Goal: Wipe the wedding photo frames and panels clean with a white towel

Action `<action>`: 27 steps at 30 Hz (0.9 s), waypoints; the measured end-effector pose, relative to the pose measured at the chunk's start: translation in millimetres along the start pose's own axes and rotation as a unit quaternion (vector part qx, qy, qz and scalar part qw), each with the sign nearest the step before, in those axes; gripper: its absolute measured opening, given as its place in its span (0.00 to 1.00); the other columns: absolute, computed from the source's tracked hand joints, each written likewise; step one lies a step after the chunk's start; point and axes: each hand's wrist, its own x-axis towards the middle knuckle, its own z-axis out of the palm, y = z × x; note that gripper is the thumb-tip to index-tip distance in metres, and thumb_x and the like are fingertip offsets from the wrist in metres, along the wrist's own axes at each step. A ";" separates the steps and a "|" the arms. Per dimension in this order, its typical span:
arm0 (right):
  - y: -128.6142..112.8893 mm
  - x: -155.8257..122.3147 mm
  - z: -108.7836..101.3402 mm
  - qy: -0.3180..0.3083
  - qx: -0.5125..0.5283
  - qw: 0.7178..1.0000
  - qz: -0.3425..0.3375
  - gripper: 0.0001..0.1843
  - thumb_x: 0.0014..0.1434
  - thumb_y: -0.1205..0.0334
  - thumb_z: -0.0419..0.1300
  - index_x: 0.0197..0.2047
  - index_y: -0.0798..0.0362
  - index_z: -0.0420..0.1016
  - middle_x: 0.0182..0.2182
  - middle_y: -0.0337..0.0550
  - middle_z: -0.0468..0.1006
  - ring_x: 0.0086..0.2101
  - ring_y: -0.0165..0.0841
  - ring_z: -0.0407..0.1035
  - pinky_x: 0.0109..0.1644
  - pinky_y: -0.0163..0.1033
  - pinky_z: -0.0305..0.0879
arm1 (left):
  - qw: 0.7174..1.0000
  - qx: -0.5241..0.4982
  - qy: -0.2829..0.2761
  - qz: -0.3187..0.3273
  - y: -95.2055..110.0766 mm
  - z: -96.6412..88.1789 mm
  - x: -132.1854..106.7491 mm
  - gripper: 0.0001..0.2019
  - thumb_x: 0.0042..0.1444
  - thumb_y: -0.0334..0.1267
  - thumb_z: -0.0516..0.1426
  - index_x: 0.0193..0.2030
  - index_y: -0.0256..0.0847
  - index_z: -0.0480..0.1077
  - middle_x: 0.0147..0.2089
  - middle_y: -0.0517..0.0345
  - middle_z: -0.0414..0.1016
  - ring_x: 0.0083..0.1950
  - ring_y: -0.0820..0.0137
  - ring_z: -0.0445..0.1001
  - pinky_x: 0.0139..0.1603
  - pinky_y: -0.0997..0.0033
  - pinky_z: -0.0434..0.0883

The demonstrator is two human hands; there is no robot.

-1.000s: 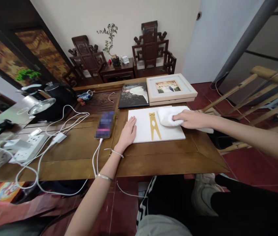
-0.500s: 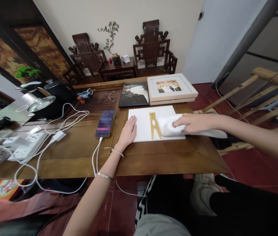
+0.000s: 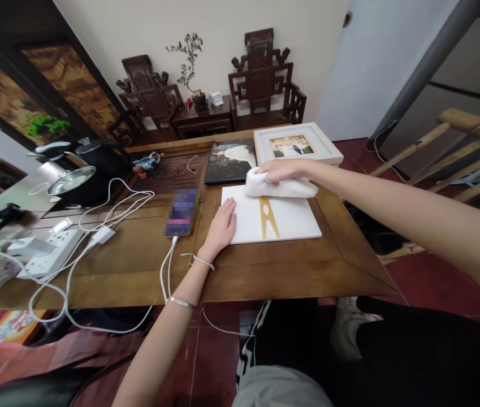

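Observation:
A white rectangular board lies flat on the wooden table, with a gold long-legged figure on its face. My left hand rests on the board's left edge, fingers stretched out and lying flat. My right hand grips a folded white cloth at the board's far edge. The cloth covers the top of the gold figure and part of the board's far side.
Behind the board lie a dark photo panel and a white picture frame. Left of it are a phone on a charging cable, a power strip, looped white cables and a black kettle. A wooden chair stands at right.
My right hand has moved the cloth from the board's right side to its far edge, further left. The figure's top is now covered. My left hand has stayed in place.

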 end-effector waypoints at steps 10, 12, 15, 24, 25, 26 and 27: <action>-34.7 -41.2 83.4 0.055 -0.137 0.987 -0.070 0.29 0.54 0.80 0.48 0.56 0.57 0.72 0.53 0.64 0.74 0.53 0.54 0.69 0.50 0.55 0.67 | 1.000 -0.010 -0.003 -0.003 0.8 0.7 0.0 0.23 0.65 0.34 0.47 0.65 0.37 0.64 0.71 0.45 0.61 0.74 0.60 0.55 0.75 0.51 0.53; -38.3 -65.2 109.3 0.075 -0.172 0.975 -0.117 0.31 0.52 0.81 0.49 0.58 0.56 0.71 0.65 0.62 0.63 0.66 0.59 0.50 0.58 0.67 0.60 | 1.000 -0.008 0.001 -0.007 1.6 1.3 0.0 0.23 0.65 0.33 0.47 0.65 0.36 0.65 0.71 0.45 0.61 0.74 0.60 0.56 0.75 0.52 0.53; -48.2 -97.7 134.3 0.052 -0.182 0.970 -0.152 0.33 0.52 0.81 0.50 0.59 0.55 0.71 0.71 0.55 0.54 0.69 0.59 0.40 0.61 0.73 0.53 | 1.000 -0.001 -0.001 -0.009 2.9 1.4 0.1 0.23 0.65 0.32 0.47 0.65 0.33 0.65 0.71 0.42 0.62 0.74 0.58 0.57 0.75 0.52 0.53; -53.1 -102.1 119.6 0.054 -0.151 0.974 -0.163 0.23 0.52 0.79 0.51 0.48 0.54 0.77 0.56 0.59 0.73 0.61 0.51 0.61 0.56 0.56 0.64 | 1.000 0.009 0.001 -0.004 2.3 2.4 0.1 0.23 0.64 0.31 0.47 0.64 0.31 0.65 0.70 0.41 0.62 0.73 0.59 0.57 0.75 0.53 0.54; -49.3 -93.7 114.2 0.056 -0.148 0.976 -0.149 0.23 0.53 0.78 0.51 0.48 0.55 0.77 0.54 0.60 0.74 0.58 0.50 0.65 0.55 0.54 0.65 | 1.000 0.005 0.004 -0.006 1.8 3.0 0.1 0.23 0.64 0.31 0.47 0.64 0.32 0.65 0.70 0.42 0.62 0.73 0.59 0.57 0.75 0.53 0.54; -45.4 -84.2 108.9 0.058 -0.148 0.978 -0.135 0.23 0.53 0.78 0.52 0.48 0.55 0.77 0.53 0.61 0.74 0.56 0.50 0.68 0.53 0.53 0.66 | 1.000 0.000 0.006 -0.008 1.3 3.4 0.0 0.23 0.64 0.32 0.47 0.64 0.34 0.65 0.70 0.43 0.62 0.73 0.59 0.58 0.75 0.52 0.54; -41.9 -74.1 104.1 0.061 -0.149 0.979 -0.123 0.23 0.53 0.78 0.51 0.49 0.55 0.77 0.53 0.62 0.73 0.54 0.50 0.69 0.52 0.53 0.66 | 1.000 -0.004 0.007 -0.010 1.1 3.8 -0.1 0.23 0.64 0.32 0.47 0.64 0.35 0.66 0.70 0.44 0.62 0.73 0.59 0.58 0.74 0.52 0.54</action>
